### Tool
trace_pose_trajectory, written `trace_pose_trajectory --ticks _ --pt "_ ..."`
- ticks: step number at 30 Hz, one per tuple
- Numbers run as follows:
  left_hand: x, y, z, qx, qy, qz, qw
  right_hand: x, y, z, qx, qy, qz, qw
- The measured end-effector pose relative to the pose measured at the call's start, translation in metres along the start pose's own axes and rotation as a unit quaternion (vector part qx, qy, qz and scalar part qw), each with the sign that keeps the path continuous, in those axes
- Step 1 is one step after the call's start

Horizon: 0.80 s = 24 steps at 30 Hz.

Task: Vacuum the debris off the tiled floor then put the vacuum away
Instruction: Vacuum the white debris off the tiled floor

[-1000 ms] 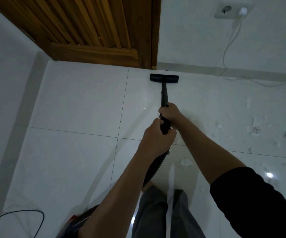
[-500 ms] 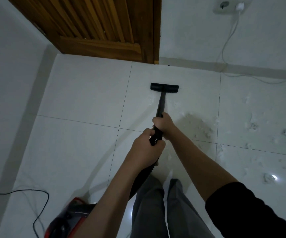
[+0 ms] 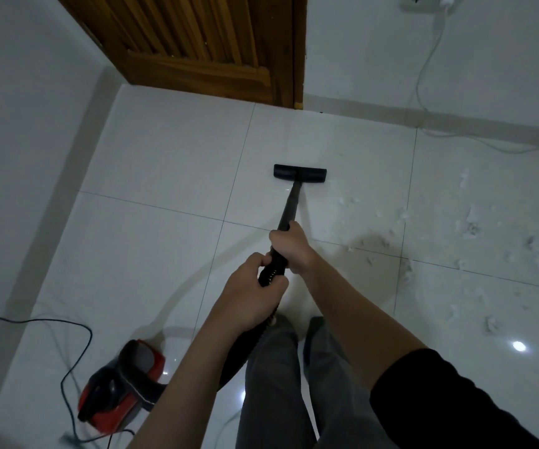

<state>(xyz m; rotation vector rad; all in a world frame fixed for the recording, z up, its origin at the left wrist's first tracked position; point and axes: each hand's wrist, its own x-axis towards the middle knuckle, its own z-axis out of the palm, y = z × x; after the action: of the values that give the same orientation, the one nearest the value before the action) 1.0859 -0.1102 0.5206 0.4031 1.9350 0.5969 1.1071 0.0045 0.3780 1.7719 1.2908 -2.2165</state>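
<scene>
Tiled floor (image 3: 171,254): white glossy tiles with thin dark joints, filling most of the view; walls meet it at 9 and 12 o'clock.
Wooden door (image 3: 203,43): brown and slatted, at 11 to 12 o'clock, its bottom edge at the floor.
Vacuum body (image 3: 122,387): red and black canister on the floor at 7 o'clock, beside the person's left forearm; whether anything is inside it cannot be told.
Vacuum wand (image 3: 289,209): black tube, long axis running from the hands at the centre up toward 12 o'clock, leaning slightly right; the lower end passes into a ribbed hose under the left hand.
Floor nozzle (image 3: 299,173): flat black bar lying crosswise to the wand, on the tile just above centre, well short of the door.
Right hand (image 3: 290,244): fingers wrapped tight around the wand, ahead of the other hand.
Left hand (image 3: 252,296): fingers closed around the ribbed hose end, just behind the right hand.
Debris (image 3: 469,228): white fluffy scraps scattered from 2 to 4 o'clock, right of the nozzle.
Black power cord (image 3: 67,358): looping on the floor at 8 o'clock.
White cable (image 3: 423,76): hanging from a wall socket at 1 o'clock down to the floor.
</scene>
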Motion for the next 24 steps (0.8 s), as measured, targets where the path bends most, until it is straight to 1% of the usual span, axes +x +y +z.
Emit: trace_pose_trajectory --ticks 4,13,18,24 --pt "-0.018 -0.019 0.004 -0.019 0.004 -0.001 1.000 -0.016 0.017 0.006 -0.005 -0.003 0.006 1.000" --pt "-0.055 -0.064 0.004 -0.002 -0.005 0.002 1.000 -0.050 0.060 0.027 0.005 0.000 0.003 1.000" --pt "-0.079 -0.105 -0.008 0.001 -0.007 0.006 1.000 -0.071 0.090 0.054 0.011 0.003 -0.003 1.000" --pt "-0.106 -0.158 -0.029 0.002 -0.016 0.003 1.000 -0.093 0.134 0.101 0.004 0.026 -0.006 1.000"
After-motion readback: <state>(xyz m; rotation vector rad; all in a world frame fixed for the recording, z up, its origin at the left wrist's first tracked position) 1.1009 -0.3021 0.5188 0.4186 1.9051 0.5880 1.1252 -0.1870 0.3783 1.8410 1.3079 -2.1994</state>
